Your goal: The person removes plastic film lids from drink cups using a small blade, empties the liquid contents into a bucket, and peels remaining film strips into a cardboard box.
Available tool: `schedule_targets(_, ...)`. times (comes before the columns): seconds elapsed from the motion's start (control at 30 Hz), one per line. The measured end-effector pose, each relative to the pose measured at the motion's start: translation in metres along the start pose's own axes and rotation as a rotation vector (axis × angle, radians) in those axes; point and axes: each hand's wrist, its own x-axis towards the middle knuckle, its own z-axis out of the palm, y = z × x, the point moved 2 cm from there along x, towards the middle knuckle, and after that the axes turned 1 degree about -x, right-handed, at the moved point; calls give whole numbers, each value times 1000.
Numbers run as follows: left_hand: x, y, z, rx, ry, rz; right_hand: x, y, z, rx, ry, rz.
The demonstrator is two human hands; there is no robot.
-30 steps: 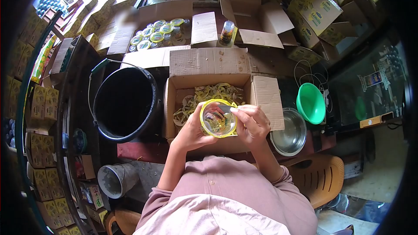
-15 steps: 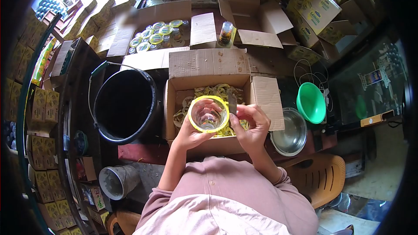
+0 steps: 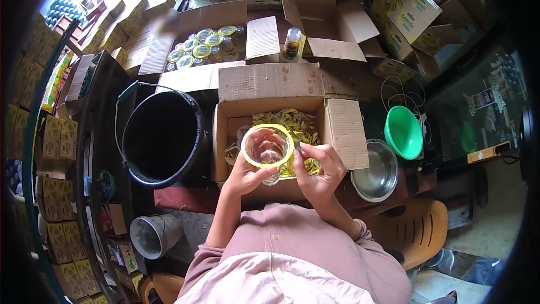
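Stacks of yellow printed cardboard cartons (image 3: 59, 135) line the left edge of the frame, and a larger pale yellow carton lettered "Lemon" (image 3: 413, 14) leans in the upper right. Across the middle, a dark reddish tabletop (image 3: 180, 198) carries an open brown cardboard box (image 3: 270, 81), its flaps folded outward and its inside strewn with curled yellow-green strips (image 3: 292, 117). Over the near part of this box, at the centre of the frame, the person's left hand (image 3: 247, 175) grasps a clear round tumbler with a bright yellow rim (image 3: 267, 147), tilted so that its mouth faces up toward the camera. Just to its right, the right hand (image 3: 320, 173) pinches a small, thin dark-grey blade (image 3: 297, 145) between thumb and fingers, beside the rim; the blade is small and partly covered, so whether it touches the rim is hard to tell. Left of the box stands a large black bucket with a wire handle (image 3: 163, 135); to the right are a shiny round metal bowl (image 3: 374, 171) and a bright green plastic bowl (image 3: 403, 132). Toward the upper left of centre, another open carton holds clear yellow-rimmed containers (image 3: 201, 49). Below, a grey bucket (image 3: 154, 235) shows at lower left and a tan slotted plastic chair (image 3: 413, 231) at lower right.
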Motion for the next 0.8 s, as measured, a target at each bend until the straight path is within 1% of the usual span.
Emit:
schedule_targets(0.17,-1,2,-1,-12,-3,-6,-1,4,-1,1,-3,44)
schedule_targets(0.23,-1,2,0,-37,-22,25,0,4,-1,16,-5,6)
schedule_targets(0.43,-2,-2,1,-115,-32,-18,4,1,0,1,-15,-35)
schedule_targets(0.57,-4,-1,-2,-73,-49,-32,5,1,-1,-42,-49,-37)
schedule_targets(0.8,-1,6,-6,53,-68,-74,8,3,-1,-26,-111,-22)
